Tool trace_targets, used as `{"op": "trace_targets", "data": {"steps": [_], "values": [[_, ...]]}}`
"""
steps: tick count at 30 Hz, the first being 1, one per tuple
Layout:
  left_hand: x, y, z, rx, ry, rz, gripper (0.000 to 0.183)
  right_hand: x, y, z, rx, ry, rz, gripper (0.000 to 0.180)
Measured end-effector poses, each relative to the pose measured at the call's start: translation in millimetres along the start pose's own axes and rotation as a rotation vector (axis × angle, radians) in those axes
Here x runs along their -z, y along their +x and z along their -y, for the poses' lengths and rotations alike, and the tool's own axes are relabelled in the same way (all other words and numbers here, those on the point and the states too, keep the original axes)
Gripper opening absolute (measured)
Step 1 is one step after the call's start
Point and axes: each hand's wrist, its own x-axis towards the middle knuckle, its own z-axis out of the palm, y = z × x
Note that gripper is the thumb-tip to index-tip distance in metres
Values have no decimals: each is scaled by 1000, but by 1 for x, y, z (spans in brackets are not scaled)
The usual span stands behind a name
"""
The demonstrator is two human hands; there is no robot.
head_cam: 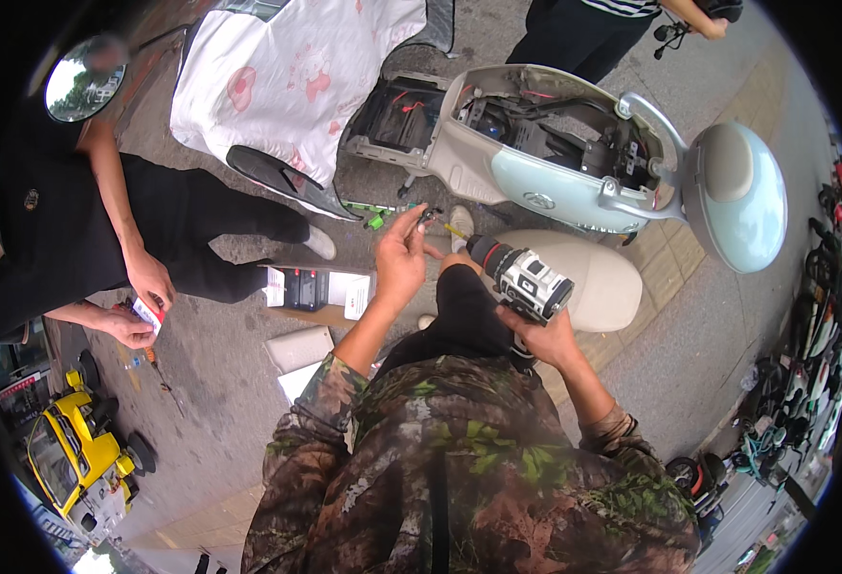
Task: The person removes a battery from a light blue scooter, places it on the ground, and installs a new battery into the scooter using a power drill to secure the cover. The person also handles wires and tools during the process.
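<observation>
My right hand point(544, 336) grips a white and black cordless drill point(525, 276), its long yellowish bit pointing up and left. My left hand point(401, 255) pinches a small dark part point(429, 214) between thumb and fingers, just beyond the bit's tip; what the part is cannot be told. Ahead of me stands a light blue and beige electric scooter point(550, 179) with its seat off and its inner frame and cables exposed. A beige scooter seat point(593, 280) lies on the ground beneath and beyond the drill.
An open cardboard box point(320, 316) holds black batteries point(306, 289). A person point(69, 215) at left holds a small red and white packet point(148, 316). Another person point(586, 32) stands behind the scooter. A printed cover point(284, 79) drapes the scooter's front; a beige panel point(299, 348) lies near the box.
</observation>
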Motion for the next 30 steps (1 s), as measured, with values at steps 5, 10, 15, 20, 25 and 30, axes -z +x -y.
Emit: {"op": "trace_targets", "data": {"steps": [5, 10, 15, 20, 25, 30], "values": [[-17, 60, 25, 149, 53, -11, 25, 22, 75, 10, -3, -9, 25, 32], [-79, 172, 46, 418, -319, -121, 11, 78, 197, 24, -55, -199, 70, 38], [-151, 296, 108, 668, -604, -203, 15, 146, 337, 36, -209, -408, 128, 42], [-226, 379, 200, 984, -637, -295, 23, 184, 450, -19, -251, -565, 166, 34], [-269, 410, 305, 1287, -565, -443, 21, 186, 509, -120, -338, -637, 202, 34], [-271, 437, 397, 1370, -599, -489, 17, 177, 536, -200, -474, -611, 149, 34]]}}
